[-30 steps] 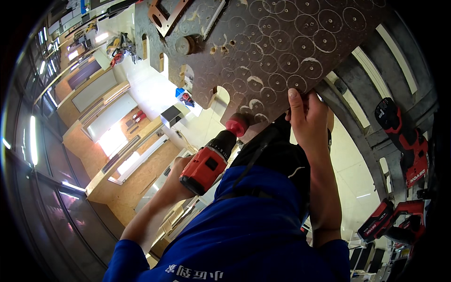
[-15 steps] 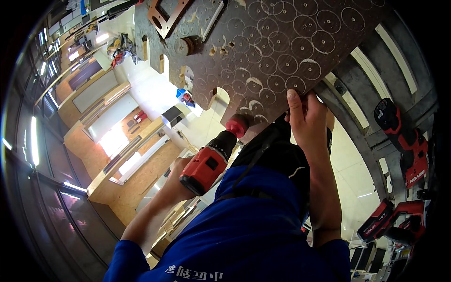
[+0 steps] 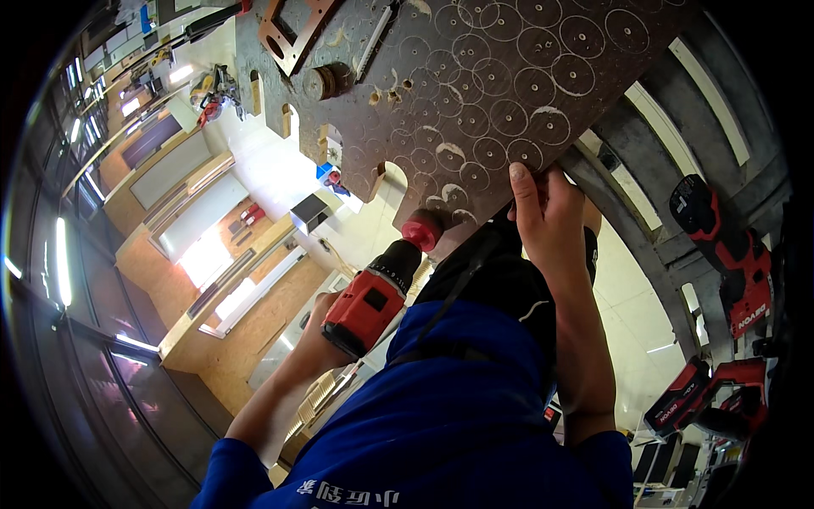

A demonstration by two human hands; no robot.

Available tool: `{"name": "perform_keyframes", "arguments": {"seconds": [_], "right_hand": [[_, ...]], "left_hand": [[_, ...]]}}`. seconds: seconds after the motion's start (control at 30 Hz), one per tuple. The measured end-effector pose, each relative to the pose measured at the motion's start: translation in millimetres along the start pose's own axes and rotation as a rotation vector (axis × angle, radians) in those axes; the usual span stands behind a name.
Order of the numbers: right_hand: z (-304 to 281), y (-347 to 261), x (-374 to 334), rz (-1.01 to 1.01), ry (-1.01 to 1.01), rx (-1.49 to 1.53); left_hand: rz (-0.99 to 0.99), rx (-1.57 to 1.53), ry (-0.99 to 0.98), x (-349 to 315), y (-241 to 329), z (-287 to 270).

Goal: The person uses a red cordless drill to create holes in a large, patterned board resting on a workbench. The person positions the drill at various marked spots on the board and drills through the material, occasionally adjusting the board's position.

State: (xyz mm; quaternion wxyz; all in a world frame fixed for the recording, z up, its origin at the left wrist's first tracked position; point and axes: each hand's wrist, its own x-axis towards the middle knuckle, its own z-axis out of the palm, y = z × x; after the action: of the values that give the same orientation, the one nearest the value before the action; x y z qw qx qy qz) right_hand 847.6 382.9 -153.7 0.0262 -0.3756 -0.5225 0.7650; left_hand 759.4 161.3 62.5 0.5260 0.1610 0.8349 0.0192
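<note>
A left hand is clenching a red-and-black cordless drill squarely against a dark board scored with circles, while the right hand is gripping its edge, best kept steady.

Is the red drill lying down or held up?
Held up: the left hand grips the red drill, its nose against the edge of the dark board.
</note>
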Motion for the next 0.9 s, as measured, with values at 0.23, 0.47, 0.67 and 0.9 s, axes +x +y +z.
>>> {"name": "perform_keyframes", "arguments": {"seconds": [0.23, 0.47, 0.67, 0.9], "right_hand": [[-1, -2, 0, -0.001, 0.004, -0.011], [0, 0, 1, -0.008, 0.008, 0.020], [0, 0, 0, 0.017, 0.001, 0.025], [0, 1, 1, 0.005, 0.005, 0.018]], "left_hand": [[-0.020, -0.014, 0.024, 0, 4, 6], [0.052, 0.123, 0.038, 1, 4, 4], [0.028, 0.118, -0.087, 0, 7, -3], [-0.040, 0.076, -0.125, -10, -8, 9]]}}
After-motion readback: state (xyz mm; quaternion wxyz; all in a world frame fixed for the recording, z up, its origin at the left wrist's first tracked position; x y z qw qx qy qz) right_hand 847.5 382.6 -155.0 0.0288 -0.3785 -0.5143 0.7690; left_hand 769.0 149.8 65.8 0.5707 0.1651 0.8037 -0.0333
